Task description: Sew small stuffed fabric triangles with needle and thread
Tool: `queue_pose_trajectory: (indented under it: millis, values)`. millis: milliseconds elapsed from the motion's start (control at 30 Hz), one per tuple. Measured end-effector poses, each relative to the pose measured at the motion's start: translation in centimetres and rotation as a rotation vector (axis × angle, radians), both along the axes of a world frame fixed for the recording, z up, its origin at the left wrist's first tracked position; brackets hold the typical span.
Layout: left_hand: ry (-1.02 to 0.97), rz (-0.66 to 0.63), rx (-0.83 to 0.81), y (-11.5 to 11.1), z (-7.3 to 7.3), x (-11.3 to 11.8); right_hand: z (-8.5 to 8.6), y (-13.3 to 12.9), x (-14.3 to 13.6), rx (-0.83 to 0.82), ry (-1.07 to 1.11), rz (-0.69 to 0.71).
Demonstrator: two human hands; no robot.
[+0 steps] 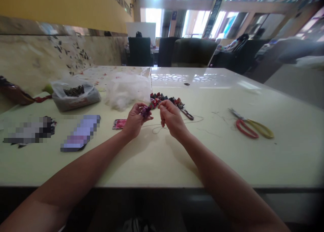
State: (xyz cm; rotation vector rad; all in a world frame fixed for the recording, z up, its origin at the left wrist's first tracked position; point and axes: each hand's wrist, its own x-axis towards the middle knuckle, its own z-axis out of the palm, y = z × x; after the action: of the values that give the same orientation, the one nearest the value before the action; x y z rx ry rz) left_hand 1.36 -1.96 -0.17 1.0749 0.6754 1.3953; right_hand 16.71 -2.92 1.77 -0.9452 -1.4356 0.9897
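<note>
My left hand [136, 120] grips a small piece of patterned purple fabric [145, 111] above the table. Close on its right, my right hand [170, 116] is closed in a pinch; what sits between its fingertips is too small to make out. Behind both hands lies a row of small dark and red patterned fabric pieces [174, 100]. A thin thread [158, 128] loops over the table below the hands. Under my left hand's wrist side rests a flat pink patterned piece [119, 124].
White fluffy stuffing [126, 90] and a plastic bag of dried leaf-like matter [76, 95] stand at the back left. A phone-like blurred object [81, 132] lies left. Scissors [249, 124] with red and yellow handles lie right, thread snips [187, 114] nearer the middle. People sit beyond the table [253, 164].
</note>
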Motion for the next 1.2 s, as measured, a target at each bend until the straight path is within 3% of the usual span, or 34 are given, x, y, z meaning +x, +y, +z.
queue_pose_trajectory:
  millis: [167, 300, 467, 800, 1200]
  values:
    - [-0.006, -0.027, -0.004, -0.2, 0.2, 0.1, 0.0, -0.1, 0.4, 0.216, -0.259, -0.07]
    - [-0.079, -0.036, -0.097, 0.1, 0.3, 0.2, 0.3, -0.5, 0.3, 0.297, -0.379, -0.105]
    - [-0.161, -0.11, -0.198, 0.4, 0.3, 0.1, 0.7, -1.0, 0.1, 0.327, -0.452, -0.125]
    - [-0.168, -0.13, -0.162, 0.1, 0.2, 0.1, 0.7, -1.3, 0.0, 0.334, -0.546, -0.131]
    - [-0.17, -0.155, -0.21, -0.1, 0.4, 0.3, 0.6, -1.1, -0.1, 0.319, -0.497, -0.137]
